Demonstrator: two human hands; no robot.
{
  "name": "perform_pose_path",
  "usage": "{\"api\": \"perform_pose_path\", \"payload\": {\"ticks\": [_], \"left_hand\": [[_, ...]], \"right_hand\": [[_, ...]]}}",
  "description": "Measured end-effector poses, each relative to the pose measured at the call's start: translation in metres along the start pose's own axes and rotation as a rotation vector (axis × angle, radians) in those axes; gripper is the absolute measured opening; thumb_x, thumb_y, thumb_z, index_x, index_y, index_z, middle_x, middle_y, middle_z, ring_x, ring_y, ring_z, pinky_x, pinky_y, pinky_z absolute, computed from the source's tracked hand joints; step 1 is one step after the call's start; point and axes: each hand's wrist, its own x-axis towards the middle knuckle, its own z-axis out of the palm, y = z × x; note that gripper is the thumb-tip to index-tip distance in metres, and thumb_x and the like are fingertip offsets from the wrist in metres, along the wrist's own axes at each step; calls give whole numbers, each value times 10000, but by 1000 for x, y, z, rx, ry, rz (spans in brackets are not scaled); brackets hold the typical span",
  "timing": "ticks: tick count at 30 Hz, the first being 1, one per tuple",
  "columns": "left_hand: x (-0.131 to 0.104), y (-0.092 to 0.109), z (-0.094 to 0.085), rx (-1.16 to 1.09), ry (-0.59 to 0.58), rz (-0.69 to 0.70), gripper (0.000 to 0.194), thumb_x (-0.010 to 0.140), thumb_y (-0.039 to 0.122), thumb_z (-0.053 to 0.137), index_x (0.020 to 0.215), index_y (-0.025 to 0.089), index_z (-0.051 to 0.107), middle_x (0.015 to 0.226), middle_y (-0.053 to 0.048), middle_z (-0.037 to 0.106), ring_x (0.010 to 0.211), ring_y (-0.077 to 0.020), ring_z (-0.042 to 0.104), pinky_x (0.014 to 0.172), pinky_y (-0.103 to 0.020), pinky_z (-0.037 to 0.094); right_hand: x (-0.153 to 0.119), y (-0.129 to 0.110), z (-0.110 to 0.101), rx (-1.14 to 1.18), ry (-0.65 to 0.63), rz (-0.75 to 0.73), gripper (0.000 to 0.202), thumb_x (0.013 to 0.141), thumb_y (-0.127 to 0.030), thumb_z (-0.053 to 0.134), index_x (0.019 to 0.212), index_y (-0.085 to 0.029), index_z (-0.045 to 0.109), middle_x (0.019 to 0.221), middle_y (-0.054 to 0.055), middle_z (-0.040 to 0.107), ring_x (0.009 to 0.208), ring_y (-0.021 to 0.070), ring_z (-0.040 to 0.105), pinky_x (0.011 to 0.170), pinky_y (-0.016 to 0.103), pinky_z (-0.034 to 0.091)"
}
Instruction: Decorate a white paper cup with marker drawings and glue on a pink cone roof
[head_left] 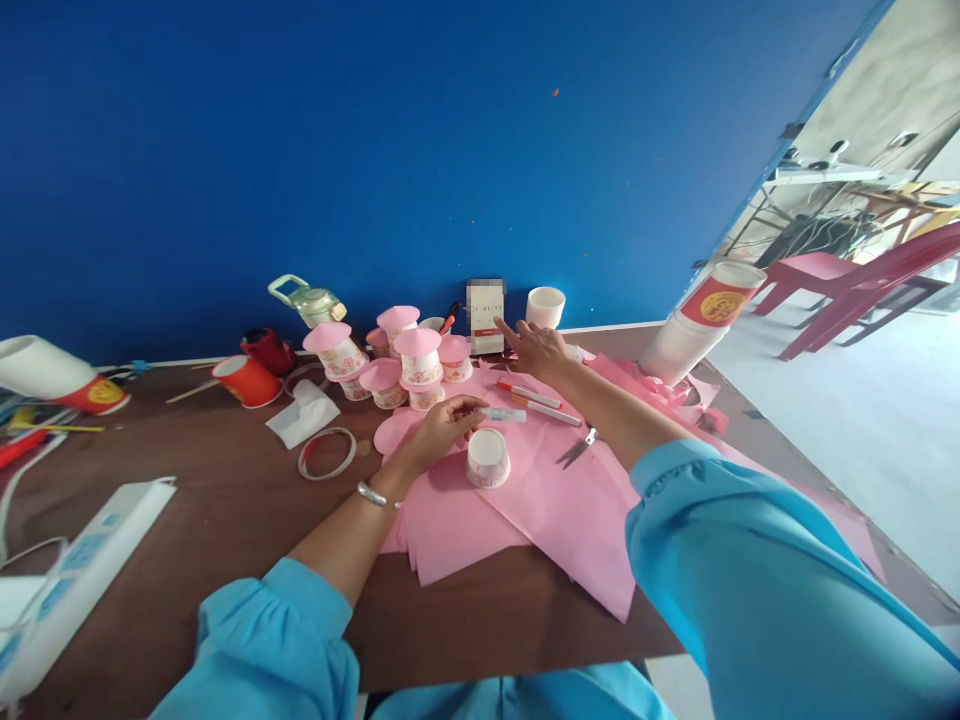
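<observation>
My left hand pinches a small clear tube with a whitish body between thumb and fingers. Just below it an upside-down patterned paper cup stands on pink paper sheets. My right hand reaches toward an upright phone with a timer on its screen; its index finger is stretched out at the screen's lower part, and it holds nothing visible. Two red-and-white pens and small scissors lie on the paper. Cups with pink cone tops stand behind my left hand.
A white cup stands beside the phone. Tall stacked cups lean at the right. Left are red cups, a tape roll, a tissue, a power strip and a green-lidded bottle. A blue wall rises behind.
</observation>
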Motion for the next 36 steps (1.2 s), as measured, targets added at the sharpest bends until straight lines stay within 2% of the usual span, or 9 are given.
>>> {"api": "perform_pose_path", "payload": {"ticks": [9, 14, 17, 19, 21, 24, 30, 33, 36], "left_hand": [[0, 3, -1, 3, 11, -25, 562, 804, 592, 853, 1143, 156, 754, 898, -62, 740, 762, -174, 653, 649, -290, 499], [-1, 4, -1, -24, 23, -6, 570, 814, 601, 848, 1146, 147, 754, 845, -47, 730, 733, -161, 647, 643, -283, 495], [0, 3, -1, -33, 49, -5, 578, 802, 617, 856, 1126, 148, 756, 818, -38, 730, 725, -159, 654, 648, -281, 499], [0, 4, -1, -51, 66, 2, 571, 806, 619, 856, 1113, 148, 756, 788, -27, 720, 719, -151, 653, 663, -279, 506], [0, 7, -1, -67, 73, 9, 559, 820, 618, 847, 1103, 145, 754, 762, -17, 705, 703, -141, 642, 655, -270, 501], [-1, 9, -1, -76, 71, 12, 539, 847, 616, 827, 1086, 139, 750, 742, -12, 686, 666, -127, 618, 605, -253, 473], [-5, 4, 1, -19, 97, 94, 514, 832, 574, 861, 1130, 173, 739, 807, -14, 700, 679, -128, 619, 597, -248, 483], [-7, 3, 2, 53, 126, 139, 527, 847, 602, 837, 1145, 174, 759, 784, -25, 703, 650, -129, 605, 575, -252, 475], [-8, 4, 3, 93, 150, 135, 551, 851, 635, 818, 1130, 162, 777, 799, -54, 742, 628, -136, 608, 548, -257, 467]], "right_hand": [[-6, -5, 5, 121, 50, 31, 642, 1096, -325, 484, 1706, -193, 332, 1390, 240, 666, 1234, 378, 662, 883, 401, 524], [-35, -12, 2, 267, 192, 60, 531, 1121, -295, 418, 1637, -173, 454, 1333, 219, 705, 1146, 349, 705, 836, 383, 524], [-57, -18, 2, 383, 275, 43, 459, 1147, -293, 333, 1482, -181, 627, 1363, 186, 718, 1126, 288, 727, 825, 348, 549], [-71, -23, 4, 466, 294, -16, 406, 1152, -328, 381, 1367, -213, 705, 1308, 131, 758, 1113, 232, 737, 851, 306, 566], [-82, -26, 8, 554, 298, -70, 360, 1129, -399, 496, 1355, -218, 711, 1322, 119, 761, 1114, 217, 740, 869, 298, 579], [-91, -31, 16, 919, 221, -181, 374, 1016, -462, 714, 1294, -216, 751, 1157, 120, 799, 914, 222, 739, 809, 342, 574], [-94, -37, 18, 1156, 129, -180, 386, 1066, -495, 591, 1231, -196, 770, 866, 44, 754, 684, 155, 642, 623, 281, 513], [-94, -37, 15, 1348, 24, -182, 431, 1019, -570, 633, 1161, -194, 790, 733, -12, 651, 597, 125, 547, 548, 256, 444], [-96, -38, 13, 1416, -29, -135, 437, 984, -593, 667, 1134, -203, 796, 687, -29, 602, 571, 120, 506, 524, 253, 401]]}}
